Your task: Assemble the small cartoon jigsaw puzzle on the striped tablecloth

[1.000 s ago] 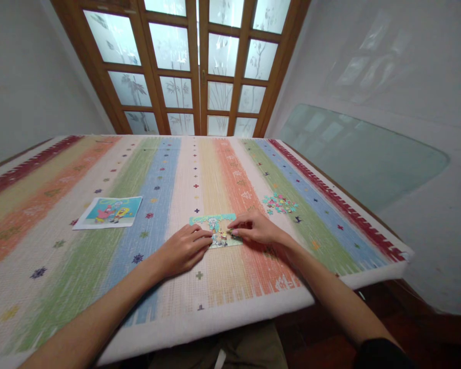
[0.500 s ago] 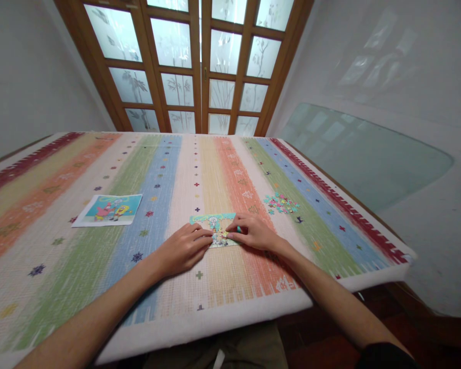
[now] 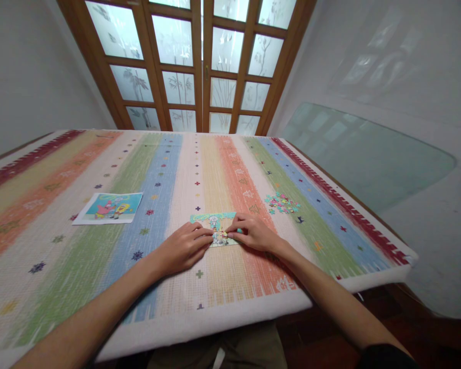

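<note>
A small, partly assembled jigsaw puzzle (image 3: 225,224) with a teal top edge and cartoon figures lies flat on the table, between my hands. My left hand (image 3: 185,246) rests at its left side, fingers together and their tips pressing on the puzzle. From the right, my right hand (image 3: 254,233) reaches over the puzzle with thumb and index finger pinched at a small yellowish piece near the middle. A teal bit shows between its fingers. The puzzle's right part is hidden beneath this hand.
A pile of loose jigsaw pieces (image 3: 282,203) lies to the right, beyond my right hand. On the left is a printed reference picture (image 3: 113,208) of cartoon characters. A striped cloth (image 3: 100,277) covers the table. Wooden glass-paned doors (image 3: 200,66) stand behind.
Both hands stay at the puzzle in nearly the same pose. The right fingertips have shifted very slightly over the yellowish piece. The whole view has moved a little.
</note>
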`<state>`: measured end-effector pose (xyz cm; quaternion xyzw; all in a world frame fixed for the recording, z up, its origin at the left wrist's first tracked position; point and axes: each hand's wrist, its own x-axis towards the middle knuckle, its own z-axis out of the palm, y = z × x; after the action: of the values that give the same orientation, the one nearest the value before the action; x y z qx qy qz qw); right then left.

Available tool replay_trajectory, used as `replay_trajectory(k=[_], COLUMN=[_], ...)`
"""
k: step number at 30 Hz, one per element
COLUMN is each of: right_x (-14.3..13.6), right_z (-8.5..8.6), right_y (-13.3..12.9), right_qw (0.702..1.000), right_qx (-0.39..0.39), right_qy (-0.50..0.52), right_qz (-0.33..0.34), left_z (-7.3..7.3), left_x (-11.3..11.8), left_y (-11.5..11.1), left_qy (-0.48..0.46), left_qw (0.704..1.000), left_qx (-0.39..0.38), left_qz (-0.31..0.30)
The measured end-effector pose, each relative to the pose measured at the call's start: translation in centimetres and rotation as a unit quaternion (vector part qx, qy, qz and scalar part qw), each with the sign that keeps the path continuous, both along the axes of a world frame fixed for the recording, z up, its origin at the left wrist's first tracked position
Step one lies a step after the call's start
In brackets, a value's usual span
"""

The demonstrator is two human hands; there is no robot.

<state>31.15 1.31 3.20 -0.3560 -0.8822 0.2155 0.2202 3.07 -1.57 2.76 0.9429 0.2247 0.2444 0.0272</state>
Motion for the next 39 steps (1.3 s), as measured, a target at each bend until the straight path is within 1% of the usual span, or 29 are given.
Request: replay_trajectory(k=[6,14,19,23,32,36,38,39], right_x=[-0.2,-0.2,-0.2,-0.3,-0.6,-0.6,-0.2,0.3], right_z=[-0.1,-0.3,-0.5,-0.4,-0.9,-0.4,0.0,0.2], right_y=[-0.1,-0.3,-0.3,-0.4,-0.6,-0.7,-0.3,0.0], right_qw=[1.000,0.998,0.999,0.999,0.997,0.998,0.999,0.999], right_qx=[0.022,0.062,0.052,0.047,0.083,0.065,0.052,0.049], right_qy=[-0.007,0.006,0.006,0.006,0.007,0.005,0.013,0.016], right_qz=[0.001,0.004,0.013,0.007,0.008,0.017,0.003,-0.014], left_z=[0.2,0.0,-0.1,-0.1,-0.2,-0.2,-0.2,-0.2], left_x=[0.0,-0.1,-0.1,-0.2,-0.1,0.0,-0.1,-0.1], left_y=[0.0,0.0,0.0,0.1,0.0,0.0,0.0,0.0], left_qy=[-0.006,-0.005,-0.011,-0.012,-0.011,-0.013,-0.017,-0.017], left_qw=[1.000,1.000,1.000,1.000,1.000,1.000,1.000,1.000], left_qx=[-0.011,0.009,0.009,0.008,-0.001,0.009,0.010,0.010], left_qz=[-0.001,0.004,0.001,-0.001,0.002,0.001,0.001,0.000])
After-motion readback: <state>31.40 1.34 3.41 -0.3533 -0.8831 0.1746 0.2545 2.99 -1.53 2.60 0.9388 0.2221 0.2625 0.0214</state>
